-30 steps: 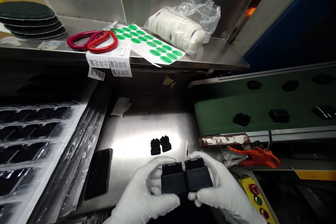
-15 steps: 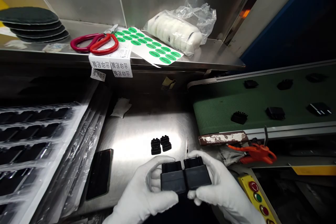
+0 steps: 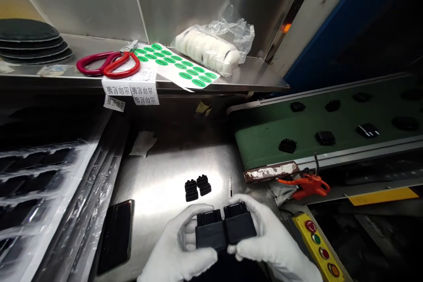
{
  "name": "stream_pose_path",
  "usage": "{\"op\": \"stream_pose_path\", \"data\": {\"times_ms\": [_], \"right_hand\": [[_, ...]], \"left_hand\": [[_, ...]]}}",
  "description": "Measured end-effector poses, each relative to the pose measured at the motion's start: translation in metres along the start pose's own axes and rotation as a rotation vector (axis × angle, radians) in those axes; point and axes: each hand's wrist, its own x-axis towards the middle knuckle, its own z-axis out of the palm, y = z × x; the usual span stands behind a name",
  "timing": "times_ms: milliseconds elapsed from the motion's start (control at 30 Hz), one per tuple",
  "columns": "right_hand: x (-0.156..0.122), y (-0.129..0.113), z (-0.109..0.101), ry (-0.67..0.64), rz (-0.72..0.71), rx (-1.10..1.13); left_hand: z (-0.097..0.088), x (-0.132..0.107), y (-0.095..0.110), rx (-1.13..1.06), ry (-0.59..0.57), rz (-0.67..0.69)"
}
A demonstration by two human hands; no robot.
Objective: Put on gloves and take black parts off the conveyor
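Note:
In a white glove, my left hand [image 3: 183, 246] is closed around a black plastic housing [image 3: 210, 234]. My right hand [image 3: 264, 238], gloved too, grips a second black plastic housing [image 3: 240, 225] right beside the first. Both blocks are held side by side above the front of the steel bench, with their narrower ends pointing away from me. Just beyond them, two small black plastic parts [image 3: 197, 187] lie together on the metal. A thin pointed metal tool [image 3: 230, 184] rests to the right of these parts.
A green conveyor belt [image 3: 254, 141] carries several black parts on the right. Below it are an orange air gun [image 3: 309, 186] and a yellow button box [image 3: 319, 246]. Trays of black parts [image 3: 39, 202] and a phone [image 3: 115, 235] sit left. Scissors [image 3: 109, 64] lie on the shelf.
The view has shifted slightly, so the shelf and belt appear further left. Both hands still hold the two black housings side by side, with little change in their grip.

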Motion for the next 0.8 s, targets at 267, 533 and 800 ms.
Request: {"op": "stream_pose_path", "data": {"times_ms": [267, 533, 800], "right_hand": [[0.037, 0.125, -0.037, 0.123, 0.052, 0.103], [0.07, 0.212, -0.048, 0.361, 0.01, 0.044], [0.107, 0.227, -0.06, 0.423, -0.107, -0.118]], "left_hand": [[-0.032, 0.058, -0.113, -0.022, -0.1, 0.069], [-0.054, 0.099, -0.194, 0.168, -0.079, 0.033], [-0.076, 0.117, -0.195, 0.53, 0.079, 0.09]]}}
